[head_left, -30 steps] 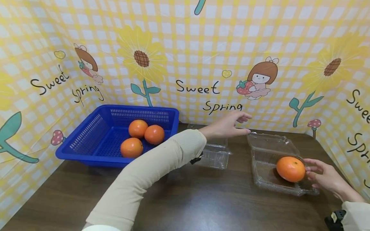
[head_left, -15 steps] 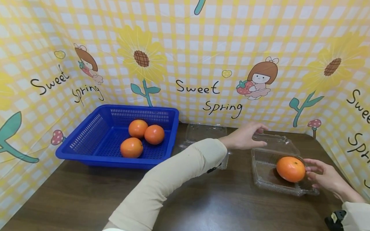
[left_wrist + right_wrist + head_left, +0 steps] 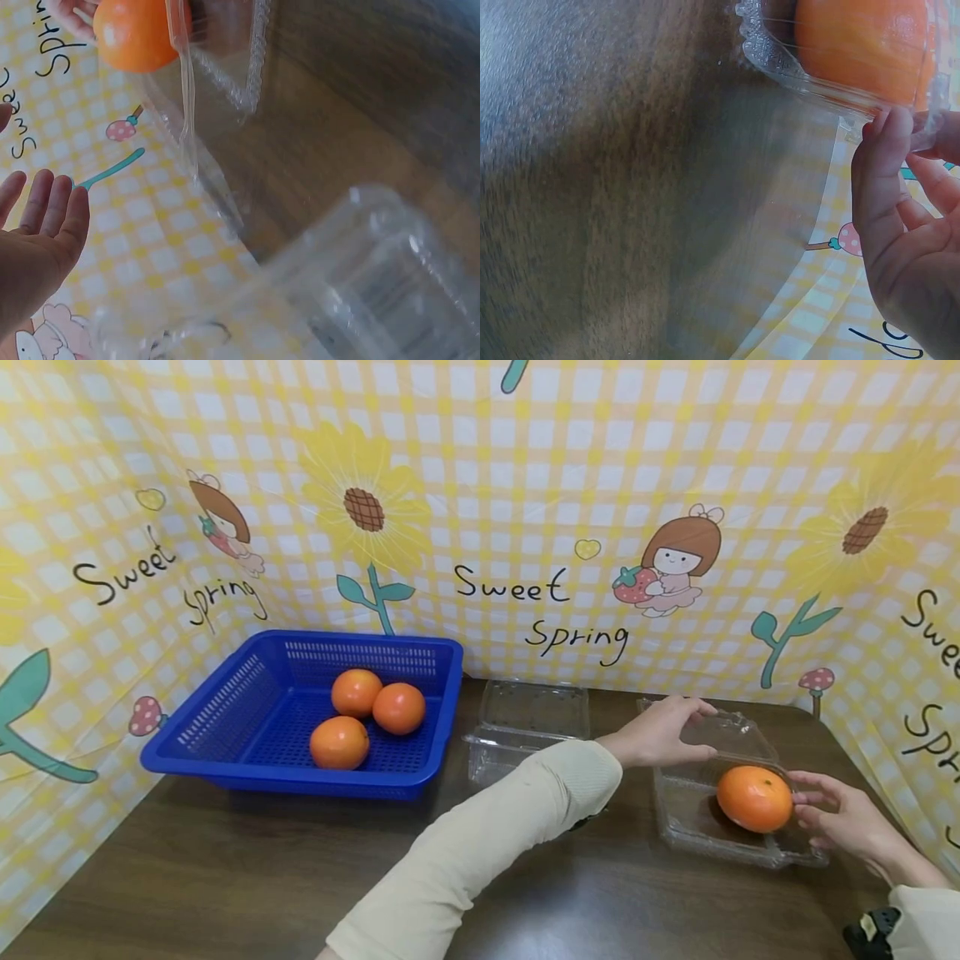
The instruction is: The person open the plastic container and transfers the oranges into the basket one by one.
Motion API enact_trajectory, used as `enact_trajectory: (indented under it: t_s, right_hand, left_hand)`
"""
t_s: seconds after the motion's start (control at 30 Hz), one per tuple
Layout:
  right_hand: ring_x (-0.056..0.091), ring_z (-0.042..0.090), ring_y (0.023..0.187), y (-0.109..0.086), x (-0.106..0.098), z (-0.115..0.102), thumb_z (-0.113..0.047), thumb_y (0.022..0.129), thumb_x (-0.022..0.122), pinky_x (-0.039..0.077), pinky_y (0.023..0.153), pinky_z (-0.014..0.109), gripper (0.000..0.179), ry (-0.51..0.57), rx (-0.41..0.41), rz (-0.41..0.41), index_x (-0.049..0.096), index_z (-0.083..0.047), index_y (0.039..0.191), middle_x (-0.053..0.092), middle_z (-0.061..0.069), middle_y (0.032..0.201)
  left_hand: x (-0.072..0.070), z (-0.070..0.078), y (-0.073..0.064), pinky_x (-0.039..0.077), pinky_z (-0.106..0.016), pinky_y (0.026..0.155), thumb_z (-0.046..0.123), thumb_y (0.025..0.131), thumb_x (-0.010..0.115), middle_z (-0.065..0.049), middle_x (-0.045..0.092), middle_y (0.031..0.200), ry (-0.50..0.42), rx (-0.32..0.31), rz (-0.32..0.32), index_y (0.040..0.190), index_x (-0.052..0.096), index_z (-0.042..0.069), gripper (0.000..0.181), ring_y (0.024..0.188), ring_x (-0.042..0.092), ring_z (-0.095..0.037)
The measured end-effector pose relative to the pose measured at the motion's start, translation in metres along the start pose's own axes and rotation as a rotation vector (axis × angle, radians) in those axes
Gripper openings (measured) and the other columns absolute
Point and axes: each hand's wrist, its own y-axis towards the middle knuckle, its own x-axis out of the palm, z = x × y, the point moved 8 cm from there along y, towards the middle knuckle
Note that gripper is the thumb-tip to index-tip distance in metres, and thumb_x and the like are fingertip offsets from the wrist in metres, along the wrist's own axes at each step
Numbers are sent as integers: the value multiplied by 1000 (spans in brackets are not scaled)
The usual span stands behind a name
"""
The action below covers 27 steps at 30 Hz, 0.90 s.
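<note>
A clear plastic clamshell container [image 3: 686, 814] lies unfolded at the right of the table, its lid [image 3: 731, 735] laid back toward the cloth. In its base sits one large orange [image 3: 753, 799]. My right hand [image 3: 851, 818] pinches the container's right rim beside the orange; the right wrist view shows the fingers [image 3: 891, 142] at the clear edge. Above the container's back left, my left hand [image 3: 663, 733] reaches with spread fingers and holds nothing. In the left wrist view that hand [image 3: 41, 240] is apart from the clear plastic.
A blue basket [image 3: 300, 781] at the left holds 3 oranges [image 3: 340, 743]. Between basket and container stands another clear clamshell [image 3: 534, 710], partly behind my left sleeve [image 3: 510, 835]. A yellow checked cloth [image 3: 420, 460] walls the back and sides of the brown table [image 3: 247, 860].
My left hand has moved right and down, from near the cloth to over the container's lid side. The right hand and the orange beside it have stayed put.
</note>
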Motion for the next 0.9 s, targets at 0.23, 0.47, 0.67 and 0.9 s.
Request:
enact_trajectory:
  t_s: [0.23, 0.47, 0.67, 0.9]
  right_hand:
    - [57, 8, 73, -1, -1, -2, -4, 89, 48, 50, 57, 34, 46, 3, -16, 6, 28, 11, 127, 51, 31, 106]
    - [58, 9, 74, 0, -1, -1, -3, 89, 47, 50, 58, 34, 50, -6, -12, 2, 23, 13, 128, 50, 32, 107]
    - [58, 11, 75, 2, -1, -2, -1, 87, 48, 51, 58, 34, 51, -9, -20, 8, 22, 12, 130, 49, 33, 107]
    - [59, 18, 77, 1, -1, 1, 0, 87, 47, 51, 59, 34, 51, -3, 10, -4, 21, 13, 130, 49, 33, 106]
  left_hand:
    - [16, 5, 6, 34, -9, 79, 33, 82, 61, 5, 47, 117, 34, -29, -14, 128, 44, 18, 51, 106, 44, -2]
    - [33, 14, 15, 34, -8, 75, 37, 81, 62, 9, 47, 116, 63, -58, -46, 129, 41, 22, 55, 103, 43, 2]
    - [47, 13, 18, 34, -9, 75, 40, 80, 62, 9, 45, 116, 75, -101, -75, 130, 40, 24, 57, 101, 43, 2]
    - [61, 11, 19, 35, -12, 77, 42, 78, 63, 11, 43, 114, 97, -144, -84, 131, 39, 27, 60, 100, 42, 0]
